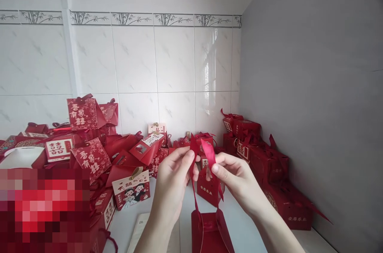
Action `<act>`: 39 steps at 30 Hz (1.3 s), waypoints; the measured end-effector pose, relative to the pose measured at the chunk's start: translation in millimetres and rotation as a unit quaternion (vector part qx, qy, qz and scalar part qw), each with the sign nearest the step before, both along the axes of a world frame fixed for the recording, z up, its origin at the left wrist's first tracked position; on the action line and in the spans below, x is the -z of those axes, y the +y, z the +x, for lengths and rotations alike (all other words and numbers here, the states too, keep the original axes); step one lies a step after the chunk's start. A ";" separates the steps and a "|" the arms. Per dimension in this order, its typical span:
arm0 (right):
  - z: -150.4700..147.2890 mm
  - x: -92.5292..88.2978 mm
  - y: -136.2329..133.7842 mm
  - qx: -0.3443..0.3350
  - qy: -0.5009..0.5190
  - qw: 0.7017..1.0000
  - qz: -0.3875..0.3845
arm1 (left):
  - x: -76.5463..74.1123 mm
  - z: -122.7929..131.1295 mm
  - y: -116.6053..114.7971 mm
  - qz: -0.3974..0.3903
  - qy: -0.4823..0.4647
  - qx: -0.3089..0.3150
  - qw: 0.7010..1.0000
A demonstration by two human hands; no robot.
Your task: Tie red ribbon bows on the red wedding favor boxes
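A red gift box [211, 233] stands in front of me at the bottom of the head view, its lower part cut off by the frame. A red ribbon [207, 150] runs up from both sides of its top. My left hand [178, 169] pinches one end of the ribbon between thumb and fingers. Opposite it, my right hand [229, 173] grips the other, brighter-looking end. Both ends stick up above the fingertips, a small gap apart. Between the hands the ribbon hangs uncrossed as far as I can see.
Many red boxes [89, 159] are heaped on the left, one cream-topped box [131, 191] among them. More ribboned boxes [287, 205] stack along the grey right wall. Another red box [206, 189] stands behind my hands. A pale notebook [139, 231] lies beside my left forearm. Blurred squares hide the lower left.
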State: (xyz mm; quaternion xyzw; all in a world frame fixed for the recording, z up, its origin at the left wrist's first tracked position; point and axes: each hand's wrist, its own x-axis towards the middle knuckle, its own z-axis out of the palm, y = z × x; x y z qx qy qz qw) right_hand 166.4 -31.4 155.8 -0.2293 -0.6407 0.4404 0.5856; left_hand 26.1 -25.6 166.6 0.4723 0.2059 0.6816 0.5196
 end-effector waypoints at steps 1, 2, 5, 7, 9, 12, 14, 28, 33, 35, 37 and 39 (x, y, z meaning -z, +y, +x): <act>0.8 0.1 -0.4 0.007 0.009 1.000 0.000 | -0.5 -0.4 -0.5 -0.003 0.008 -0.006 1.000; 1.4 0.2 -0.6 0.013 0.021 1.000 -0.001 | -1.1 0.1 -1.2 -0.002 0.009 -0.003 1.000; 2.1 0.2 -0.4 0.014 0.053 0.998 -0.003 | -2.2 5.2 -4.8 0.002 0.000 0.048 0.999; 1.9 0.0 -0.5 -0.005 0.068 0.998 0.000 | -2.3 9.3 -8.0 -0.005 0.004 0.086 0.996; 1.1 -0.4 -1.5 -0.030 0.078 0.996 0.008 | -2.5 12.4 -10.9 -0.014 0.011 0.109 0.994; -1.3 -2.3 -5.9 -0.069 0.084 0.994 0.015 | -3.4 14.7 -14.9 -0.018 0.024 0.116 0.993; -3.1 -4.6 -10.5 -0.089 0.088 0.992 0.011 | -4.1 15.4 -17.6 -0.019 0.038 0.107 0.993; 3.0 -12.7 -33.4 0.080 -0.008 0.994 0.072 | -8.6 9.9 -30.5 0.045 0.104 0.152 0.982; 3.0 -13.1 -39.9 0.149 0.012 0.980 0.134 | -10.7 5.9 -37.1 0.059 0.078 0.201 0.975; 3.5 -13.4 -40.1 0.163 0.036 0.975 0.148 | -10.9 5.2 -40.2 0.064 0.112 0.197 0.972; 4.6 -13.3 -38.7 0.193 0.049 0.968 0.153 | -10.4 5.0 -41.6 0.063 0.162 0.190 0.966; 5.6 -13.1 -36.5 0.231 0.045 0.959 0.159 | -9.6 5.4 -40.9 0.062 0.200 0.181 0.961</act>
